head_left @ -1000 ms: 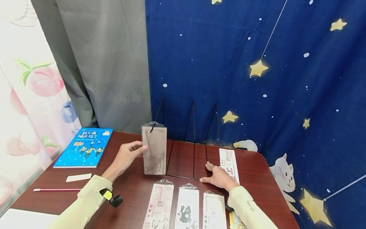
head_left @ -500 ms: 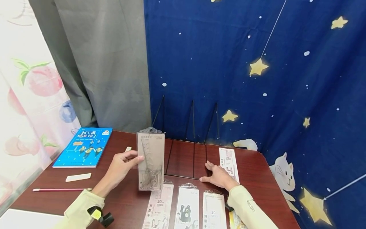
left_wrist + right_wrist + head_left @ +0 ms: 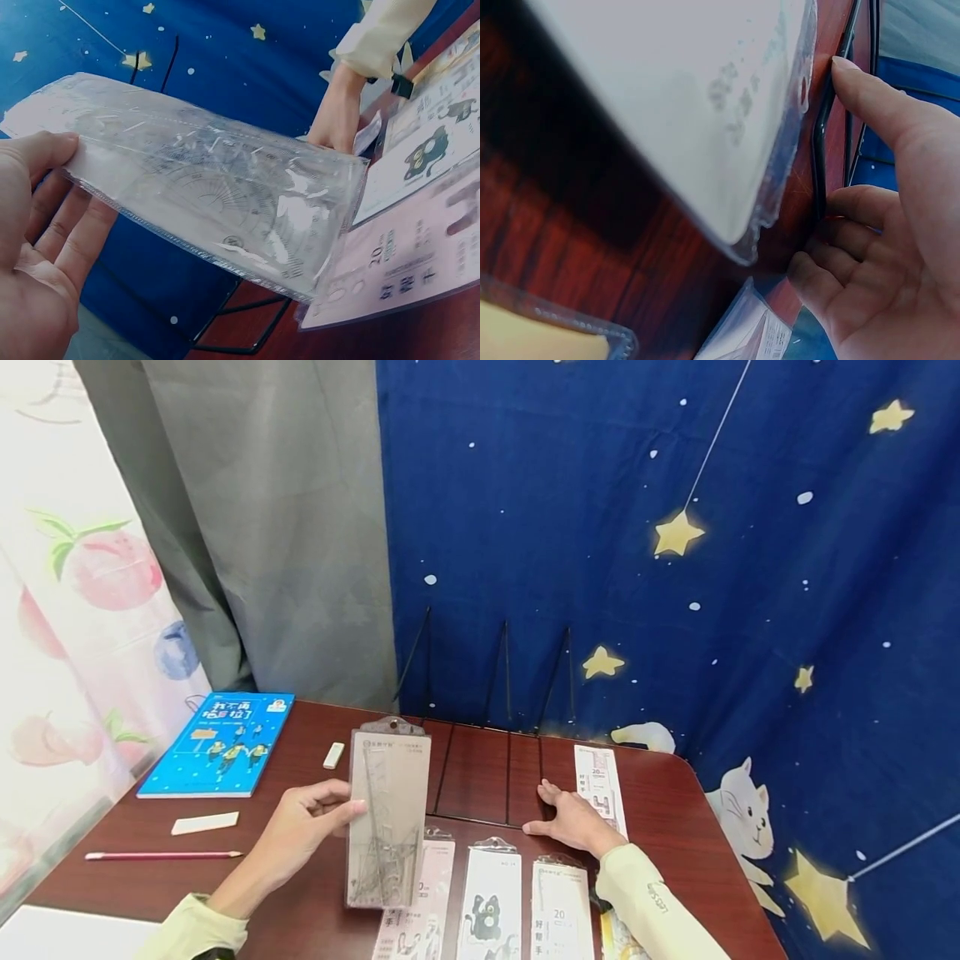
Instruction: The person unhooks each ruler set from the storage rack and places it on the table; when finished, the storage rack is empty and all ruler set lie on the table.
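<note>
Spanning dark wood table, starry blue backdrop

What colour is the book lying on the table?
The book is bright blue, seen best in the head view.

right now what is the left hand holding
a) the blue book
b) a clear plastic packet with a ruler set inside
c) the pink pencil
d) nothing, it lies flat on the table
b: the left hand pinches the edge of a clear plastic packet between thumb and fingers and holds it up above the table; the left wrist view shows a protractor and rulers through the plastic, while the blue book and pink pencil lie untouched.
</note>
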